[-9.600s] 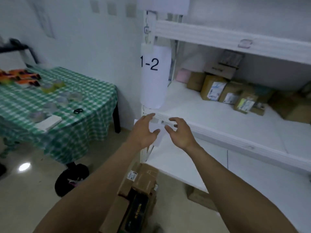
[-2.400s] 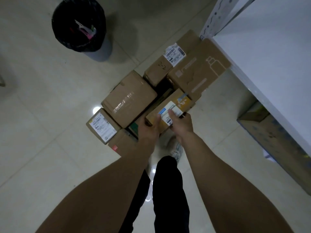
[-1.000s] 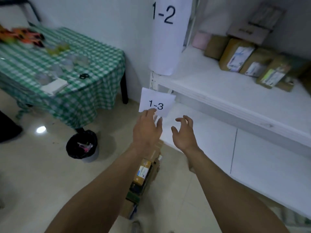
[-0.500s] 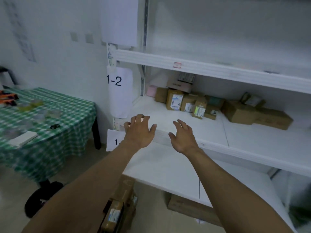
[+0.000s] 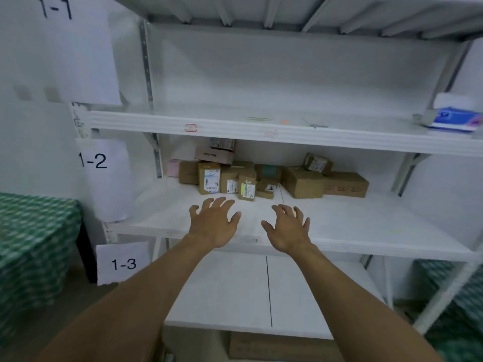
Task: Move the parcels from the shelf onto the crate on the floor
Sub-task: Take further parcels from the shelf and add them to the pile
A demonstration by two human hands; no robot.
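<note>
Several brown cardboard parcels point(image 5: 264, 176) are bunched at the back of the white middle shelf point(image 5: 366, 228), marked 1-2. A tall labelled box point(image 5: 209, 178) and a box with a yellow-green label point(image 5: 247, 188) stand at the front of the bunch. My left hand point(image 5: 213, 222) and my right hand point(image 5: 288, 228) hover over the shelf's front part, fingers spread, holding nothing. Both stop short of the parcels. The crate on the floor is out of view.
An upper shelf point(image 5: 261, 131) overhangs the parcels and carries a blue-and-white pack point(image 5: 453, 118) at its right end. A lower shelf point(image 5: 235, 296) marked 1-3 lies below my arms. A green checked table point(image 5: 31, 246) stands at the left.
My view has risen from the floor pile to the shelving. Both empty hands have moved up and forward over the middle shelf, closer to the parcels.
</note>
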